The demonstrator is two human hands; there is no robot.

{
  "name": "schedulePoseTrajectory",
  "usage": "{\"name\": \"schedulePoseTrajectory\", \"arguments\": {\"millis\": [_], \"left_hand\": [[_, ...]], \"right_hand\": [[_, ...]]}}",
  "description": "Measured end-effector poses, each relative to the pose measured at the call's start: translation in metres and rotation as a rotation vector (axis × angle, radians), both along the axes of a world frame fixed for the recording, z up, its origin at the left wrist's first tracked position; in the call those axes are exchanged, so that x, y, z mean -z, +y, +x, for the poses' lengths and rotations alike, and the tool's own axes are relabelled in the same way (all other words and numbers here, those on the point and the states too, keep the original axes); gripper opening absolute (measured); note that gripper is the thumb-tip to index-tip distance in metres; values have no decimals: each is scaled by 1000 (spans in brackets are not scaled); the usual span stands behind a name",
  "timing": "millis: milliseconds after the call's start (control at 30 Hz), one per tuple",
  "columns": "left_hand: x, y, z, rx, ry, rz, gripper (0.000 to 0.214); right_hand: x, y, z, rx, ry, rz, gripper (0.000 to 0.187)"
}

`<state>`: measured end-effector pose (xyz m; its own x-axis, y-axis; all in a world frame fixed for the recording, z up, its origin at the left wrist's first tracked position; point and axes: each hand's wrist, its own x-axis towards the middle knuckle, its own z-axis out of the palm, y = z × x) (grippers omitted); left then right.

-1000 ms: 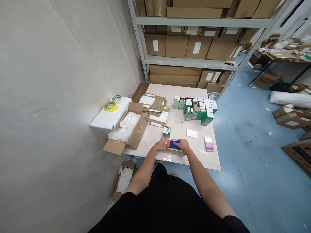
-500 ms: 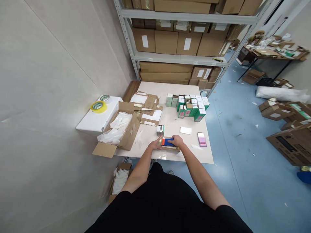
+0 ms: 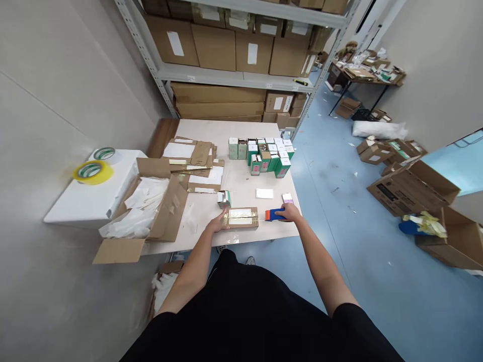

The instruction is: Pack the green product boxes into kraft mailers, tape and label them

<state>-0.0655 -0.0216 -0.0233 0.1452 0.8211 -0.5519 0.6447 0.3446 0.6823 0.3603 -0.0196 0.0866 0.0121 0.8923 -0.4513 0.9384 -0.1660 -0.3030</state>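
Observation:
My left hand (image 3: 216, 222) grips the left end of a small taped cardboard box (image 3: 243, 224), which lies flat near the front edge of the table. Clear tape and white labels show on its top. My right hand (image 3: 290, 211) is closed round a blue and orange tape dispenser (image 3: 276, 214), held to the right of the box and apart from it. Just beyond my right hand lies a pink and white pack (image 3: 287, 197), partly covered by it. A small open carton (image 3: 224, 198) stands behind the box's left end, and a white card (image 3: 264, 193) lies farther back.
Several green and white cartons (image 3: 269, 157) stand at the table's back right. Flattened cardboard (image 3: 204, 171) is stacked at the left, beside an open box (image 3: 169, 211) of white bags. Tape rolls (image 3: 92, 172) rest on a white surface. Shelving (image 3: 219, 75) stands behind the table.
My right hand has moved the tape dispenser off the box to the right. The box top is now uncovered, with my left hand still at its left end. The view has shifted right.

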Motion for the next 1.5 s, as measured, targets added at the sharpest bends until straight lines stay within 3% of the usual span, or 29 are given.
{"name": "schedulePoseTrajectory", "arguments": {"millis": [133,400,533,667,800,900,1067,1133,1233,1300,1400,1500], "left_hand": [[4,1,0,21,13,-11,120],[-4,3,1,82,59,-16,123],[-7,6,5,87,92,-38,125],[-9,7,9,84,135,-58,126],[-10,6,9,61,121,-30,123],[-10,7,8,51,124,-32,125],[-8,8,5,92,142,-44,129],[-7,8,5,111,137,-29,130],[-6,5,5,99,114,-29,127],[-8,1,7,76,80,-28,124],[-13,-5,13,64,41,-40,122],[-14,-11,20,48,51,-36,121]], "right_hand": [[0,-5,9,25,-29,8,41],[5,7,-22,-24,-163,19,41],[28,3,-56,-47,-185,16,36],[60,-31,-79,-20,-181,-56,28],[92,-76,-72,278,-230,29,37],[105,-84,-61,390,-181,137,40],[109,-69,-52,494,-28,-5,58],[109,-69,-58,510,-1,6,66],[108,-72,-82,436,78,173,63],[105,-69,-104,393,179,203,56],[97,-56,-133,320,306,77,54],[90,-40,-146,233,304,-54,53]]}}
